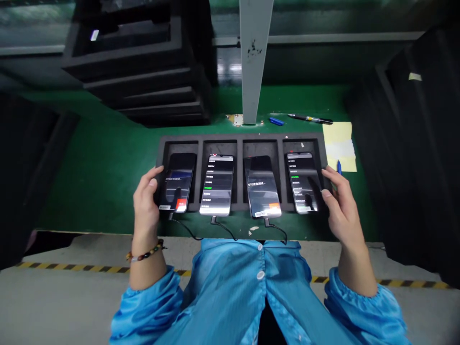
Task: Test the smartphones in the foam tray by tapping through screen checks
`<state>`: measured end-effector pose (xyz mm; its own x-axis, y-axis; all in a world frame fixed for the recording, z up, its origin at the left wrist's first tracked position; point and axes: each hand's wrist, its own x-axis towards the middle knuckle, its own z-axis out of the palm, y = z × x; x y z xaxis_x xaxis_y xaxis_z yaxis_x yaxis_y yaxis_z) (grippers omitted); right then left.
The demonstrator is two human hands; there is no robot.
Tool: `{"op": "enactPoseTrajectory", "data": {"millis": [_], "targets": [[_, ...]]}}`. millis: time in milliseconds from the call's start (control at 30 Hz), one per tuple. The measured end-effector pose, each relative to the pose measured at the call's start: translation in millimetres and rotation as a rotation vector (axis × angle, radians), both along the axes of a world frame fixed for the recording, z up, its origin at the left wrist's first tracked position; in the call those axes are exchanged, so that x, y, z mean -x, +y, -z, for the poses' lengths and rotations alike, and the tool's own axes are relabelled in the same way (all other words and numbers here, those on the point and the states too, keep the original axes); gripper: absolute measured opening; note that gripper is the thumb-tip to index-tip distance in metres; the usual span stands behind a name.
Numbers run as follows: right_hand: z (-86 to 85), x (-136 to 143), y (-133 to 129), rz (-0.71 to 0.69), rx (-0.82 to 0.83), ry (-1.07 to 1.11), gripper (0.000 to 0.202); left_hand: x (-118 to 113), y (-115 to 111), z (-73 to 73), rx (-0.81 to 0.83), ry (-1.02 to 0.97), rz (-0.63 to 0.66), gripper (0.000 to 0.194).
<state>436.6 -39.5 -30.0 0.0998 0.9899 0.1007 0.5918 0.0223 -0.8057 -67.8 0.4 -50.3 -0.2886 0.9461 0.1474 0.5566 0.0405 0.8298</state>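
Observation:
A black foam tray [239, 175] lies on the green table in front of me, divided into several compartments. My left hand [146, 199] grips its left end, and my right hand [341, 203] holds the right end. Each compartment has a lit smartphone leaning in it. The leftmost phone [176, 184] and the third phone [262, 187] show a mostly dark screen with an orange or red button. Lists with a green line fill the second phone [217, 184] and the rightmost phone [302, 184]. Black cables [224, 227] plug into the lower ends of the left three; none shows at the rightmost.
Stacked black foam trays [143, 91] stand at the back left, and more dark stacks [413, 143] flank the right. A grey post [254, 62] rises behind the tray. Near it lie a blue pen cap [276, 121], a pen [309, 119] and yellow paper [339, 134].

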Motion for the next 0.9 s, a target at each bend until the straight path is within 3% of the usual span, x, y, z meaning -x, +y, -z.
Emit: {"op": "enactPoseTrajectory", "data": {"millis": [133, 433, 667, 733, 867, 900], "targets": [[-3.8, 3.2, 4.6, -0.022, -0.035, -0.082, 0.047, -1.5, -0.6, -2.8, -0.02, -0.073, -0.018, 0.047], [-30.4, 30.7, 11.8, -0.2, -0.124, -0.302, 0.041, 3.5, -10.9, -8.3, -0.062, 0.08, 0.019, 0.044], [-31.2, 35.3, 15.0, -0.227, -0.167, -0.378, 0.038, -5.5, -16.0, -19.9, -0.066, 0.128, 0.039, 0.043], [-25.3, 26.3, 8.1, -0.117, -0.197, -0.353, 0.038, -3.5, -21.2, -21.0, -0.054, 0.125, -0.024, 0.042], [-3.5, -0.5, -29.9, 0.35, -0.286, -0.333, 0.023, 8.4, -49.5, -26.0, 0.008, 0.065, -0.223, 0.039], [1.6, -3.7, -42.5, 0.373, -0.294, -0.343, 0.018, 12.1, -59.2, -28.1, 0.053, 0.028, -0.229, 0.041]]}}
